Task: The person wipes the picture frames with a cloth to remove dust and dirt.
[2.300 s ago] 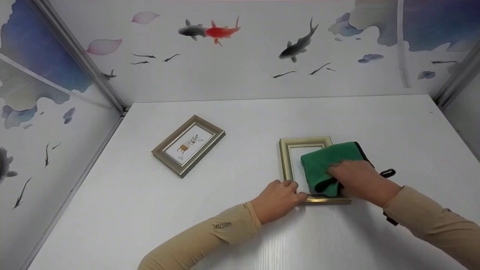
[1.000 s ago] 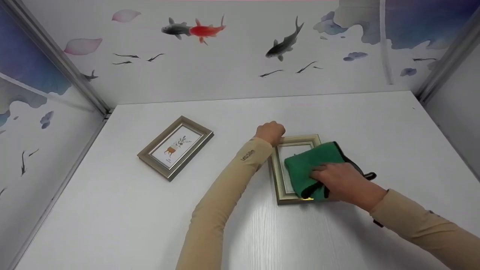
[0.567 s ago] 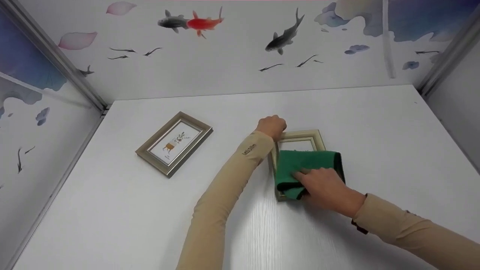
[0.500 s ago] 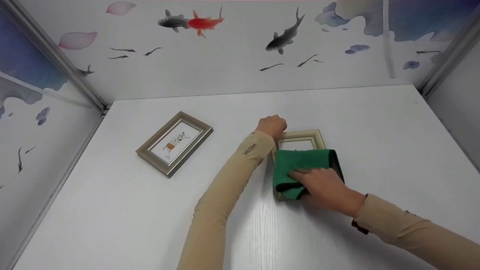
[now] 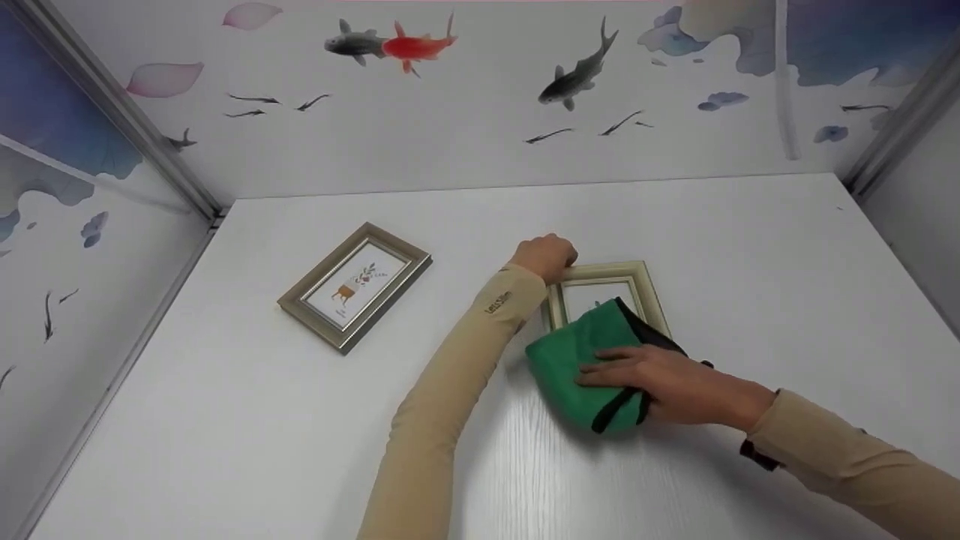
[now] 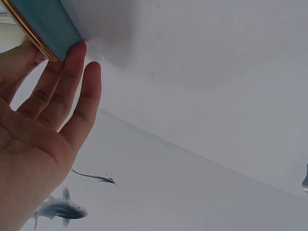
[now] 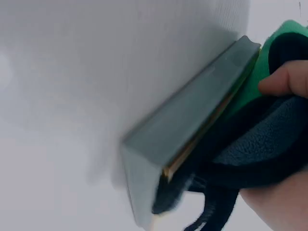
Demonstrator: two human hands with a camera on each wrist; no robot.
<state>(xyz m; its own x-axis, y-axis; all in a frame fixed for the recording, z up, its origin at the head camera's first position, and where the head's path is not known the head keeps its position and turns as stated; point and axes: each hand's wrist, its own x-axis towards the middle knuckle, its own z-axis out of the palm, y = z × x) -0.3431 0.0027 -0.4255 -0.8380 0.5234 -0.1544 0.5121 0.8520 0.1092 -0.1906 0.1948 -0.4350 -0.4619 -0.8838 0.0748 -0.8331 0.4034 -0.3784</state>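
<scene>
In the head view a gold-edged picture frame (image 5: 656,296) lies on the white table, its lower part covered by a folded green cloth (image 5: 559,360) with black trim. My left hand (image 5: 546,255) holds the frame's far left corner; the left wrist view shows the fingers (image 6: 79,91) against the frame's side (image 6: 50,26) and the thumb over its edge. My right hand (image 5: 652,379) presses the green cloth onto the frame with spread fingers, while the thumb (image 7: 284,79) in the right wrist view grips a fold of it. The frame's lower corners are hidden in the head view.
A second picture frame (image 5: 356,289), bronze-coloured with a deer print, lies at an angle on the left of the table (image 5: 247,420). Behind the table rises a white wall (image 5: 480,142) painted with fish; another wall (image 5: 67,315) bounds the left side.
My left hand has gone from the frame's near left corner to its far left corner. The right hand has moved the green cloth leftward and nearer, past the frame's near left corner.
</scene>
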